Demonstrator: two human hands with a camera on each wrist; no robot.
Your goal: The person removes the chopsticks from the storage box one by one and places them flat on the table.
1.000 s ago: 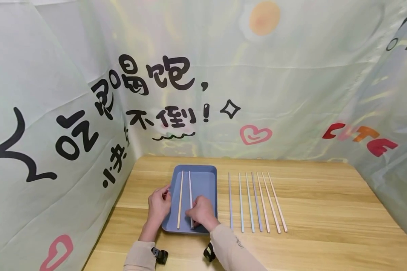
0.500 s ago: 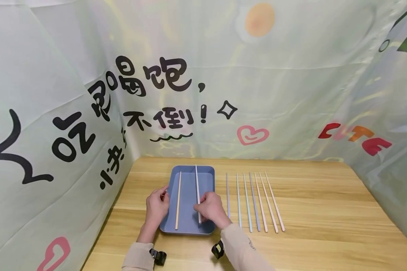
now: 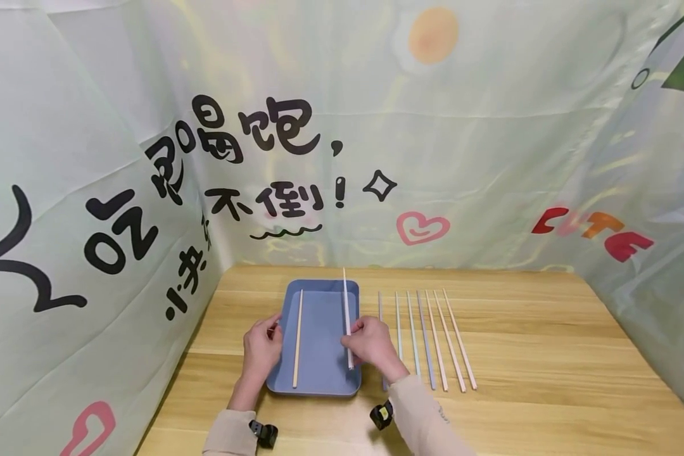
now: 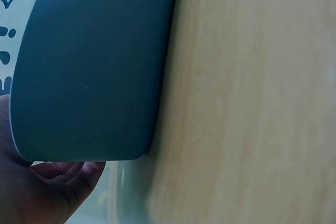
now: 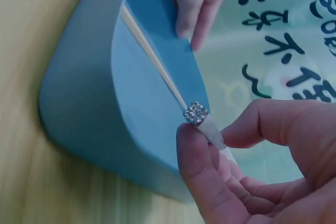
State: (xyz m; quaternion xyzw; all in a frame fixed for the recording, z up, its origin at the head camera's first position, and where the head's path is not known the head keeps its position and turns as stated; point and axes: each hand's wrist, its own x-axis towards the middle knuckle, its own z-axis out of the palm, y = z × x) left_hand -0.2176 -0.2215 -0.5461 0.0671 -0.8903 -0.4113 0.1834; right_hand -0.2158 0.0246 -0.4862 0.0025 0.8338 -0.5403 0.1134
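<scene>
My right hand [image 3: 373, 342] pinches a pale chopstick [image 3: 346, 304] near its thick end, holding it over the right side of the blue tray [image 3: 322, 391]. A cluster of glittering stones on the chopstick's end [image 5: 196, 113] shows in the right wrist view. My left hand [image 3: 262, 345] grips the tray's left rim, with fingers [image 4: 86, 177] curled by the wall in the left wrist view. One light yellowish chopstick [image 3: 298, 339] lies lengthwise inside the tray, left of the middle.
Right of the tray, several chopsticks lie roughly side by side on the wooden table [image 3: 547, 342], among them a light blue chopstick [image 3: 413, 329] and a pink chopstick [image 3: 460, 339]. A printed fabric backdrop [image 3: 490, 158] surrounds the table's back and sides.
My right hand has lifted the pale chopstick from the tray floor and carried it right, towards the right rim. My left hand stays at the left rim.
</scene>
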